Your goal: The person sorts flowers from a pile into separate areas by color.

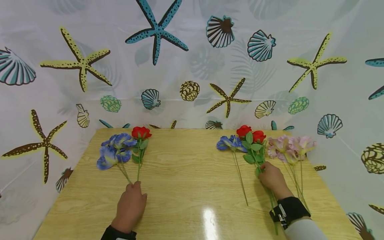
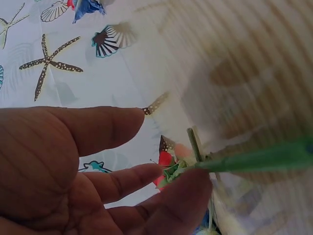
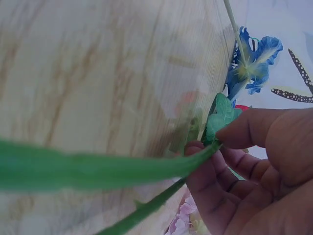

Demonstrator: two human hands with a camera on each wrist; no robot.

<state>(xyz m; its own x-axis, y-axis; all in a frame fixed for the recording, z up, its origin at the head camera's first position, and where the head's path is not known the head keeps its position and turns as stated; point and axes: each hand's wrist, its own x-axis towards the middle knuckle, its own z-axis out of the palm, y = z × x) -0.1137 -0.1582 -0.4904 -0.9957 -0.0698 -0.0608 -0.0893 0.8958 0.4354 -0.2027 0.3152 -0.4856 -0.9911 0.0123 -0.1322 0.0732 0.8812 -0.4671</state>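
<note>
On the left of the table, my left hand is at the lower stem of a red artificial rose. In the left wrist view, the thumb stands apart from the fingers, and a fingertip touches the green stem. Blue artificial flowers lie beside that rose. Over on the right, my right hand pinches a rose stem between thumb and forefinger, just below the leaves. Two red roses lie at the top there; a second stem passes beneath the pinched one.
A single blue flower lies left of the right-hand roses, its stem pointing toward the front. Pink flowers lie to their right, near the table's edge. Behind the wooden table hangs a white cloth printed with starfish and shells.
</note>
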